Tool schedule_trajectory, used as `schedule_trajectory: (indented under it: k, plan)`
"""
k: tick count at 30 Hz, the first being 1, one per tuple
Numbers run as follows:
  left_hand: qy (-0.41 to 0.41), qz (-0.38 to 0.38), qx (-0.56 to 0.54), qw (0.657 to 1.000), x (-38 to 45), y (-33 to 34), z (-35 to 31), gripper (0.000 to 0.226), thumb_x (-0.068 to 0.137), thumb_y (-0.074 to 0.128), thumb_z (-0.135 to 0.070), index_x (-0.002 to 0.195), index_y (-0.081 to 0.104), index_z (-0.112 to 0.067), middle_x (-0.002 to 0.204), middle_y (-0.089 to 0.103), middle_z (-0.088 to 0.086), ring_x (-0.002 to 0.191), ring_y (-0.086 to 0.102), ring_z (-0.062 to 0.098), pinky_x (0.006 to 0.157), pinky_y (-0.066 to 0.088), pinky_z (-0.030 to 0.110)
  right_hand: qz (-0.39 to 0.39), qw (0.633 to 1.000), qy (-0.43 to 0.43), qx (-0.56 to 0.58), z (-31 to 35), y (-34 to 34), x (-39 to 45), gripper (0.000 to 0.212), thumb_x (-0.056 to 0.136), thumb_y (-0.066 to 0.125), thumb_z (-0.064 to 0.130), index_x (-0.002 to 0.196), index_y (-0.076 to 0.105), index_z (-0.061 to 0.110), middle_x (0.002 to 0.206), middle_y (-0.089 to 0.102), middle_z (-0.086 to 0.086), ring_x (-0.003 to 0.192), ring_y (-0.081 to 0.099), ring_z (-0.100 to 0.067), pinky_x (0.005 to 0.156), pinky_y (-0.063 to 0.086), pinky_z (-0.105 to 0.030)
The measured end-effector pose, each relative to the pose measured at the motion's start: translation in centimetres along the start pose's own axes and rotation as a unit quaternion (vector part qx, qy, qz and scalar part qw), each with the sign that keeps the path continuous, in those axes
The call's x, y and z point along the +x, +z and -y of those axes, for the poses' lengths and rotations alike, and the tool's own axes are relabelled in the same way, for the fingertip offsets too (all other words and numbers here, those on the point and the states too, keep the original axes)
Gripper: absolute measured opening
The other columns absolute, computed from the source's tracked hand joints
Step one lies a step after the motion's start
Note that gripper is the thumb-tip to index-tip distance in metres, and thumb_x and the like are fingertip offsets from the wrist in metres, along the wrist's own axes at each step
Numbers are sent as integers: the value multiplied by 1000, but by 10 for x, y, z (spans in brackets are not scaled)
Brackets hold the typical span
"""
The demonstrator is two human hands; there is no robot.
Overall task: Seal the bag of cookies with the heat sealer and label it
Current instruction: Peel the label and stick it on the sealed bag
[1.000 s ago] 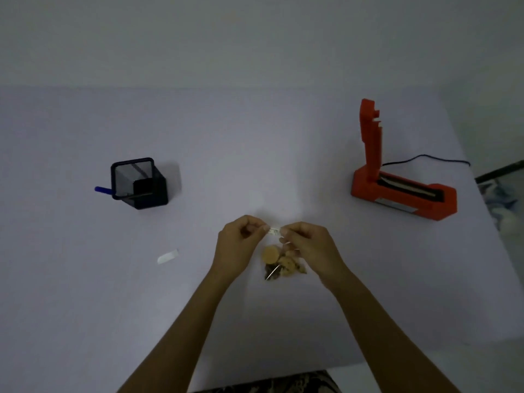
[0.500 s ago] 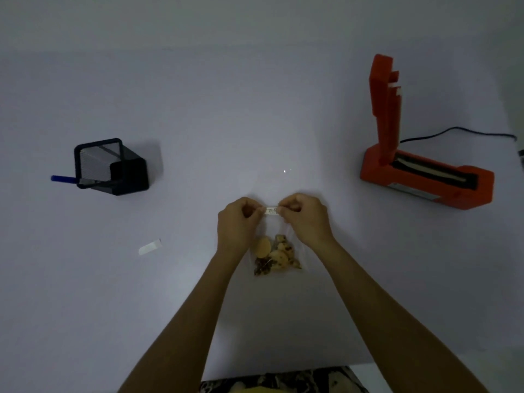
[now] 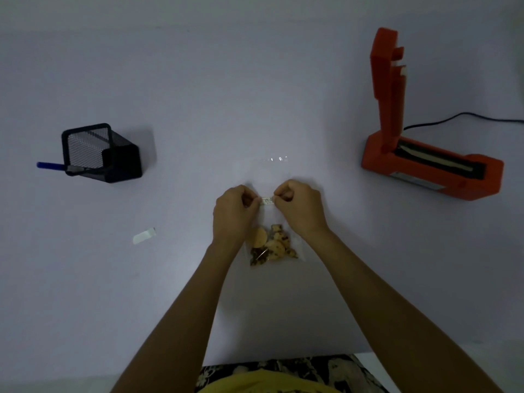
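Wide pale bench (image 3: 255, 80), dimly lit. On the far right stands the orange heat sealer (image 3: 431, 165), arm raised upright, cord trailing off behind. Far left, a black mesh pen holder (image 3: 102, 153) tipped on its side with a blue pen (image 3: 49, 165) poking out. Centre stage, the clear bag of cookies (image 3: 272, 245) lies flat, cookies bunched at the near end, its far end reaching away towards a faint glint. Left hand (image 3: 232, 214) and right hand (image 3: 300, 208) sit over the bag's middle, fingers curled in, each pinching one end of a small white label (image 3: 267, 201) stretched between them. Whether that label is already touching the film, I can't tell. Left of the bag, a small white strip (image 3: 144, 236) lies alone.

This bag looks light, thin and slippery, its contents brittle. Best held by the empty film above the cookies, never squeezing the crumbly end.
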State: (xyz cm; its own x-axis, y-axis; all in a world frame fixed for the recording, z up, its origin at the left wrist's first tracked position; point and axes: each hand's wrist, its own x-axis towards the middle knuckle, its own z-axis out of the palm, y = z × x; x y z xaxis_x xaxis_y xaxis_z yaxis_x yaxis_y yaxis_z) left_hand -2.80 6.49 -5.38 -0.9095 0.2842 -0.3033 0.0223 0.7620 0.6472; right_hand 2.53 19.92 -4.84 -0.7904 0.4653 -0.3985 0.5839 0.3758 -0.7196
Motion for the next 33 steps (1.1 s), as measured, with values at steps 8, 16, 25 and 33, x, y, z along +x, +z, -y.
schedule_trajectory:
  k: [8, 16, 25, 33]
  plan:
    - [18, -12, 16, 1000, -4, 1, -1, 6, 83, 66, -21, 84, 64, -16, 77, 60, -7, 71, 58, 9, 59, 43, 14, -2, 1000, -14, -9, -2, 2, 1, 3, 83, 68, 11, 86, 66, 11, 76, 67, 2, 68, 60, -4, 61, 47, -13]
    - [194, -50, 130, 971, -12, 4, 10, 14, 78, 69, -1, 90, 66, -6, 85, 63, 8, 76, 56, 25, 58, 47, 32, -28, 999, -31, 11, -11, -2, 2, 9, 84, 70, 17, 87, 63, 12, 70, 62, 2, 64, 62, -10, 60, 50, -18]
    - [307, 18, 217, 926, -20, 0, 38, 35, 84, 52, -15, 117, 64, -7, 122, 64, 9, 111, 57, 30, 87, 48, 40, 18, 999, -40, 7, -15, -11, -1, 17, 80, 66, 5, 94, 63, 14, 69, 61, -6, 59, 54, -12, 59, 48, -22]
    - [262, 57, 264, 927, -23, -1, 31, 47, 89, 42, -37, 130, 55, -18, 126, 57, 15, 115, 53, 31, 92, 43, 42, 2, 1000, -20, 17, -11, -10, 2, 15, 81, 65, 5, 89, 61, 16, 68, 62, -6, 60, 57, -15, 61, 51, -28]
